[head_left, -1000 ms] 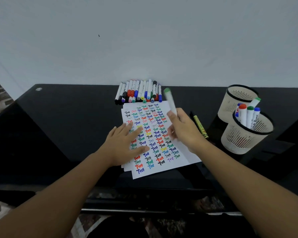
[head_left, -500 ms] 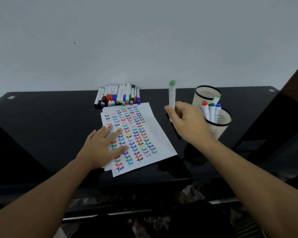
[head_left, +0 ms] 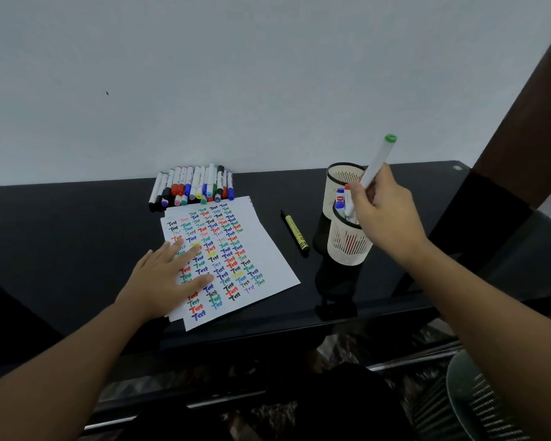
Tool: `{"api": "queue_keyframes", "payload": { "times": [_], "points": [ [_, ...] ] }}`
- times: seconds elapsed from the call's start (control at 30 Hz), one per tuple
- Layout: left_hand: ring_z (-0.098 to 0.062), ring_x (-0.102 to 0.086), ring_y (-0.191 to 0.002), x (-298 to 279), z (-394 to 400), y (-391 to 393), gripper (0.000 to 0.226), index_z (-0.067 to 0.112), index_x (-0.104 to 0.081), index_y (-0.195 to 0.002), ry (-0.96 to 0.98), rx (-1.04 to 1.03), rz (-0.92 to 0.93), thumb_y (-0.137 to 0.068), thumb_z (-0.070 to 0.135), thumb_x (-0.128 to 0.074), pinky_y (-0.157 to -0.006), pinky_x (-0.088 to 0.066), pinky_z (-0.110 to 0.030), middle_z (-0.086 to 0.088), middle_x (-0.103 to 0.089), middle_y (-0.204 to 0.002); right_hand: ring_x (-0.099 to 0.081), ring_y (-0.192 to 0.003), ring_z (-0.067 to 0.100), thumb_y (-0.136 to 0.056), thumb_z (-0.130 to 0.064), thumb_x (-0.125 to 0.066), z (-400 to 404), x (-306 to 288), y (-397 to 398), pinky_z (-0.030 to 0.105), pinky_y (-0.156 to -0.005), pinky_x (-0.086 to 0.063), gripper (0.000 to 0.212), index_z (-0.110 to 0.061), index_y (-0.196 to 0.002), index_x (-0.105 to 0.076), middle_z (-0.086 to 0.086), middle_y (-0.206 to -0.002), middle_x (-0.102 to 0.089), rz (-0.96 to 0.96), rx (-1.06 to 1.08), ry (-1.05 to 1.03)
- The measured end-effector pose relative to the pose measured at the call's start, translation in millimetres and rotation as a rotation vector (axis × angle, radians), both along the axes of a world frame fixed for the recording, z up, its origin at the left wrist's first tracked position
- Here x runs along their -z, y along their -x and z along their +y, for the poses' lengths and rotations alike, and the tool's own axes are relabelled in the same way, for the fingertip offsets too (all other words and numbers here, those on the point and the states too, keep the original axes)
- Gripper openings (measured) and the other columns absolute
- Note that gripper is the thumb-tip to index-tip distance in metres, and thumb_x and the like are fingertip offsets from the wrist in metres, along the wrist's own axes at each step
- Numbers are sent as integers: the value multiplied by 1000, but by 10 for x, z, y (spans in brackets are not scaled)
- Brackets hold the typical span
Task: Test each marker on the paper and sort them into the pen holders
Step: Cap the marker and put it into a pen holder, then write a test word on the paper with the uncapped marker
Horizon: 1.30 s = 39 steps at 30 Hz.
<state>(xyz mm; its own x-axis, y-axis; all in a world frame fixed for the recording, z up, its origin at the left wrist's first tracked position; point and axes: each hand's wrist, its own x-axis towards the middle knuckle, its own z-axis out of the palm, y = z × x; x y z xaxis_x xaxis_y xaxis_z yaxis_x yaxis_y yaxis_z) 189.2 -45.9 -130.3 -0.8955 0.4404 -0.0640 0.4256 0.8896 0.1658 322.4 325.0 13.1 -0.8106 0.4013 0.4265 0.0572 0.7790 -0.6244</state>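
My right hand (head_left: 384,211) grips a white marker with a green end (head_left: 379,160), tilted up and to the right above the near pen holder (head_left: 347,246). That cream mesh holder has several markers standing in it. A second, far pen holder (head_left: 339,178) stands just behind it. My left hand (head_left: 169,278) lies flat with straight fingers on the white paper (head_left: 268,249), which is covered with coloured "Test" words. A row of several markers (head_left: 193,186) lies at the paper's far edge by the wall.
A yellow marker (head_left: 295,232) lies on the black table (head_left: 61,233) between the paper and the holders. A dark brown post (head_left: 522,100) rises at the right. A mesh bin (head_left: 484,399) sits low at the bottom right, beyond the table's front edge.
My right hand has carried the green marker from over the paper rightward to above the near pen holder. My left hand has stayed flat on the paper. The view turned right.
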Motion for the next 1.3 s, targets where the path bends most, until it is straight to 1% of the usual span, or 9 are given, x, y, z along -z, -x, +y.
{"api": "queue_keyframes", "payload": {
  "times": [0.17,0.27,0.47,0.63,0.8,0.9,1.03,1.13,1.3],
  "points": [
    [-14,2,-156,-4,-1,4,99,51,-9,-157,-4,-3,-5,-72,101,-10,-126,0,-44,9,0,-169,-71,-84,22,-102,-44,-56,89,141,17,51,-65,-61,26,-22,-117,-53,-2,-91,-70,-139,35,-75],
    [-14,2,-156,4,-7,13,99,52,-9,-157,-4,-5,-6,-72,101,-11,-126,-1,-45,10,0,-169,-69,-81,19,-100,-49,-59,116,184,30,47,-62,-59,28,-24,-113,-54,-3,-86,-68,-182,33,-75],
    [-14,1,-156,12,-10,21,99,51,-11,-157,-24,-8,-5,-72,102,-13,-126,-1,-45,10,-1,-169,-60,-68,12,-100,-43,-61,66,205,109,33,-61,-47,20,-26,-109,-58,-6,-65,-58,-103,38,-74],
    [-16,0,-156,-13,-4,25,103,50,-14,-157,-33,-13,-32,-69,103,-14,-126,-1,-46,8,-3,-170,-60,-64,17,-103,-39,-57,-147,155,139,40,-61,-53,17,-24,-111,-53,-5,-66,-55,26,11,-131],
    [-21,-10,-155,-122,9,87,110,50,-24,-155,-54,-45,-107,-60,105,-25,-124,-10,-49,6,-12,-169,-55,-61,9,-104,-36,-55,-497,83,271,34,-55,-44,15,-21,-108,-56,-10,-64,-52,133,-107,-216],
    [-24,-17,-152,-203,-5,169,103,47,-28,-154,-69,-63,-111,-67,101,-37,-121,-20,-53,4,-19,-167,-54,-64,6,-104,-36,-55,-741,177,450,32,-55,-42,14,-22,-106,-58,-12,-66,-51,101,-233,-240],
    [-27,-15,-154,-279,-43,251,101,43,-23,-158,-59,-112,-122,-73,95,-41,-122,-20,-50,1,-13,-169,-56,-70,5,-104,-38,-55,-980,492,815,30,-57,-46,16,-26,-114,-61,-12,-75,-55,-107,-333,-244],
    [-25,-10,-155,-213,-86,300,100,46,-17,-159,8,-96,-86,-74,97,-29,-124,-14,-50,1,-10,-170,-60,-79,10,-104,-41,-56,-1030,789,1161,39,-76,-58,21,-32,-122,-62,-8,-91,-62,-291,-366,-209],
    [-19,-6,-153,-95,-124,310,91,51,-19,-157,-42,-93,-17,-77,96,-25,-123,-6,-49,7,-12,-168,-61,-107,19,-106,-38,-52,-976,1036,1688,42,-93,-56,30,-37,-135,-59,3,-124,-61,-379,-360,-253]
  ]
}}
